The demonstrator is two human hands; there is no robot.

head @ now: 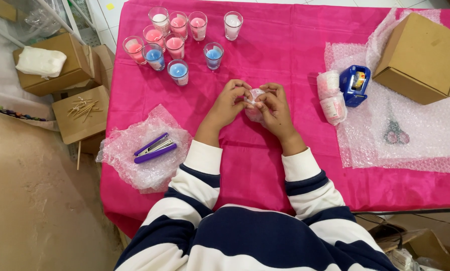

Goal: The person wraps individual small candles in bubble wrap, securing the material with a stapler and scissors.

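Hiding most of it at the middle of the pink tablecloth (265, 165), the left hand (231, 103) and right hand (273, 108) both grasp a small bubble-wrapped bundle (255, 111), pale pinkish, its contents unclear.

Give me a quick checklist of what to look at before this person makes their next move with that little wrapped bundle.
1. Both hands on the bundle: ok. The left hand and right hand pinch the bubble-wrapped candle between them.
2. Wrap fully closed: cannot tell, the fingers cover the seam.
3. Tape within reach: ok. The blue tape dispenser sits just to the person's right.
4. Scissors at hand: ok, the scissors lie on the bubble wrap sheet.
5. Box ready: cannot tell; the cardboard box looks shut.
6. More candles waiting: ok, the glass candles stand unwrapped.
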